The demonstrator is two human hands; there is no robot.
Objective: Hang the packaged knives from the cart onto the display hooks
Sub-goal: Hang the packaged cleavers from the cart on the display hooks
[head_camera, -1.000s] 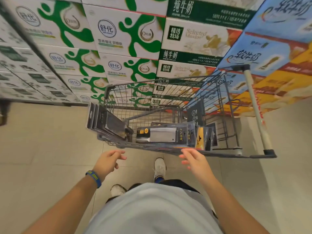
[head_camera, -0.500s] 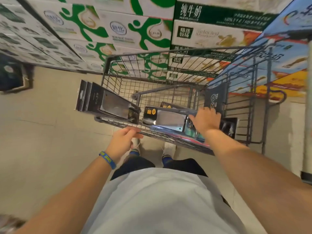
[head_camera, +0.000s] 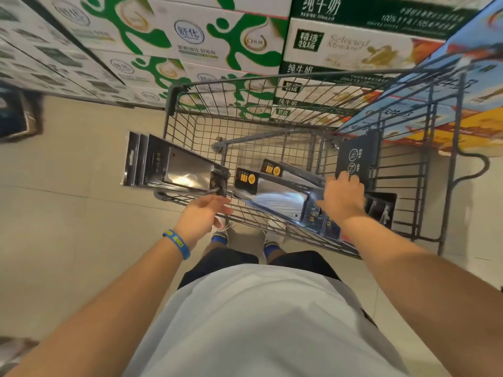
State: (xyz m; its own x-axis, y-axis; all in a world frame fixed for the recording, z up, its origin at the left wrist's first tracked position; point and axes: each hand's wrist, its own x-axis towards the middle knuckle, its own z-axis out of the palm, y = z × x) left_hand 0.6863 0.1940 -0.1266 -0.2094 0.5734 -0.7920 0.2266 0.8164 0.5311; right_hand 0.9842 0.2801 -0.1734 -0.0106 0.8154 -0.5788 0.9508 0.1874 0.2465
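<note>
Behind the cart [head_camera: 171,100], milk cartons [head_camera: 190,34] are stacked — pale tiles [head_camera: 81,227] beneath. Packaged knives [head_camera: 275,198] are gripped by the right hand [head_camera: 343,198]; the left hand [head_camera: 200,216] is relaxed.

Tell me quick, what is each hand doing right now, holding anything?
Left hand: open, holding nothing.
Right hand: on the packaged knives in the cart; whether it holds them cannot be told.

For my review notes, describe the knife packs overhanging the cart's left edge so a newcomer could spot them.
Find the grey wire cart in front of the stacked milk cartons. At the left corner of its near shelf, beyond the left hand, a stack of knife packs juts out over the floor. Unlike the yellow-labelled pack lying beside it, these are all black, hang-holes pointing outward.
</note>
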